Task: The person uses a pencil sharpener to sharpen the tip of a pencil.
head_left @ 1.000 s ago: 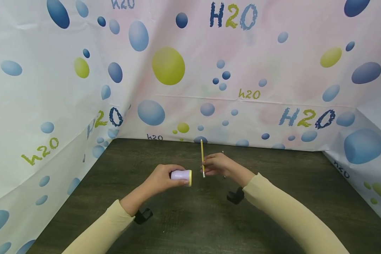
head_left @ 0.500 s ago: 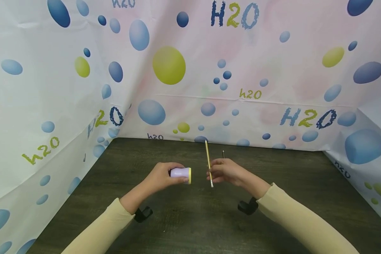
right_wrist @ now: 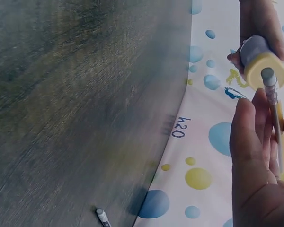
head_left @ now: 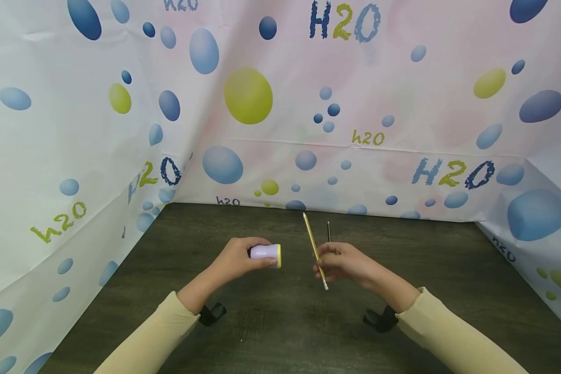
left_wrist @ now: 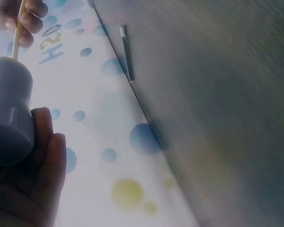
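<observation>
My left hand (head_left: 236,261) holds a small lavender canister (head_left: 263,252) with a yellow end, lying sideways above the table. Its waisted body shows in the left wrist view, and its round yellow end (right_wrist: 255,71) in the right wrist view. To the right of it, my right hand (head_left: 350,264) pinches a yellow pencil (head_left: 314,244). That pencil slants, eraser end low and toward me, point up toward the back. A gap separates it from the canister in the head view. Behind my right hand a second, dark pencil (head_left: 329,231) lies on the table, partly covered by the hand.
A dark wood-grain table (head_left: 280,332) spreads under both hands. White sheeting (head_left: 285,130) with blue and green bubbles and H2O lettering rises along its back and sides. Black wrist straps (head_left: 381,318) show below both forearms.
My right hand has moved right and toward me with the yellow pencil, which now leans more. More of the dark pencil behind it shows. The left hand with the canister has barely moved.
</observation>
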Motion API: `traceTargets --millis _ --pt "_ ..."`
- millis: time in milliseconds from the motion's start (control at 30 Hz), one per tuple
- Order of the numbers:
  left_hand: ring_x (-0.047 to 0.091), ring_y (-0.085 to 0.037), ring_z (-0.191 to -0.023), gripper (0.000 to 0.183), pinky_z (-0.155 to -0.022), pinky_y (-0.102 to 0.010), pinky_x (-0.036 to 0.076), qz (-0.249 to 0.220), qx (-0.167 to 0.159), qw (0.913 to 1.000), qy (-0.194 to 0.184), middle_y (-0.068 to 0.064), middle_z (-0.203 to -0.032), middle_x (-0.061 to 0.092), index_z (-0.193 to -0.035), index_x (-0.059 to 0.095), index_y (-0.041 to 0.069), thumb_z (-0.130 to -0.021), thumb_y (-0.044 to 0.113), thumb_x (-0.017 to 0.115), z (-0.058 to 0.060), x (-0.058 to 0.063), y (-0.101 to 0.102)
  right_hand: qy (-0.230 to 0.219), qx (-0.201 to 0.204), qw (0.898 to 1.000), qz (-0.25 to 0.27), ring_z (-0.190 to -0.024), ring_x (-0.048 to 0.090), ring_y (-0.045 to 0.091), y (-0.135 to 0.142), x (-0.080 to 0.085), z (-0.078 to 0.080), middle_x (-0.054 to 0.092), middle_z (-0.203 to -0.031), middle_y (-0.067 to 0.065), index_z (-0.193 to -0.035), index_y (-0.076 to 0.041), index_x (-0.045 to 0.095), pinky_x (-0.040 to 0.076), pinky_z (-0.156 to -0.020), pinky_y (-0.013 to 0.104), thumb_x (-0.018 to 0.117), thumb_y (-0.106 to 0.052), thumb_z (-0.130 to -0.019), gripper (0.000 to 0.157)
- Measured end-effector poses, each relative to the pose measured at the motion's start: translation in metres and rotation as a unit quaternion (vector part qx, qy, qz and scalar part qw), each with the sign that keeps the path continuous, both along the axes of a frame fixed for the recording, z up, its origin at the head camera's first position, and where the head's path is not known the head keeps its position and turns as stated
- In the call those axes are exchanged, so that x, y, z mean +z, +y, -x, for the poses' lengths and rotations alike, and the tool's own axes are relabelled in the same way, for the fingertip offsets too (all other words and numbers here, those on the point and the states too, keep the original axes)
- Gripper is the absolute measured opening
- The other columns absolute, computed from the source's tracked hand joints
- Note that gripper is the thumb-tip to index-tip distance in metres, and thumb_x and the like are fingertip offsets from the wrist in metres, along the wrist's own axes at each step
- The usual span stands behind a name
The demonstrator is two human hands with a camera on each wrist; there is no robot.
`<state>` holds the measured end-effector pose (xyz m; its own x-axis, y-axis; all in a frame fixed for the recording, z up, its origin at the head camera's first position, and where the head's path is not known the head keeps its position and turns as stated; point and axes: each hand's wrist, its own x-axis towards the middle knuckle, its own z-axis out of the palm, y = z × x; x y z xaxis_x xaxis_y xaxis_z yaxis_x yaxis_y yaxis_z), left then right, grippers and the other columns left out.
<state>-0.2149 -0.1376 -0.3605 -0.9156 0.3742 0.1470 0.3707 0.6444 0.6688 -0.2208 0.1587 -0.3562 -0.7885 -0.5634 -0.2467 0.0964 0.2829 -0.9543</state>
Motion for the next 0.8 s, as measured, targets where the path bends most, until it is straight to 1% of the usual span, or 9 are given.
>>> traceTargets --millis 167,300,533,800 --pt "0.061 -0.014 -0.076 0.043 -0.063 -0.026 0.050 0.002 0.009 0.9999 -0.006 -0.015 -0.101 0.074 -0.120 0.072 0.003 -0.088 0.030 0.081 0.000 0.000 0.001 0.008 0.012 1.000 0.003 -0.092 0.071 0.012 0.006 0.002 -0.007 0.070 -0.103 0.006 -0.138 0.012 0.043 0.059 -0.085 0.036 0.055 -0.017 -0.103 0.047" --pt "0.060 -0.014 -0.076 0.043 -0.063 -0.026 0.050 0.003 0.013 0.9999 -0.009 -0.015 -0.101 0.074 -0.120 0.073 0.003 -0.088 0.030 0.081 -0.001 0.001 0.002 0.006 0.015 1.000 0.005 -0.092 0.071 0.013 0.011 0.002 -0.012 0.070 -0.101 0.004 -0.139 0.012 0.042 0.058 -0.083 0.033 0.057 -0.017 -0.103 0.049" --pt "0.060 -0.014 -0.076 0.043 -0.062 -0.026 0.050 0.003 0.012 0.9999 -0.007 -0.016 -0.103 0.074 -0.120 0.072 0.003 -0.088 0.030 0.081 -0.001 0.002 0.002 0.021 0.021 1.000 -0.006 -0.092 0.070 0.013 0.017 0.003 -0.019 0.070 -0.097 -0.003 -0.135 0.009 0.048 0.058 -0.081 0.033 0.057 -0.019 -0.104 0.043" --pt "0.060 -0.013 -0.075 0.042 -0.062 -0.025 0.050 -0.006 0.001 1.0000 -0.001 -0.016 -0.101 0.075 -0.120 0.073 0.003 -0.088 0.029 0.081 -0.002 0.005 0.003 0.026 0.030 0.999 -0.021 -0.090 0.069 0.013 0.025 0.004 -0.025 0.070 -0.097 -0.003 -0.131 0.008 0.052 0.059 -0.080 0.035 0.058 -0.021 -0.104 0.040"
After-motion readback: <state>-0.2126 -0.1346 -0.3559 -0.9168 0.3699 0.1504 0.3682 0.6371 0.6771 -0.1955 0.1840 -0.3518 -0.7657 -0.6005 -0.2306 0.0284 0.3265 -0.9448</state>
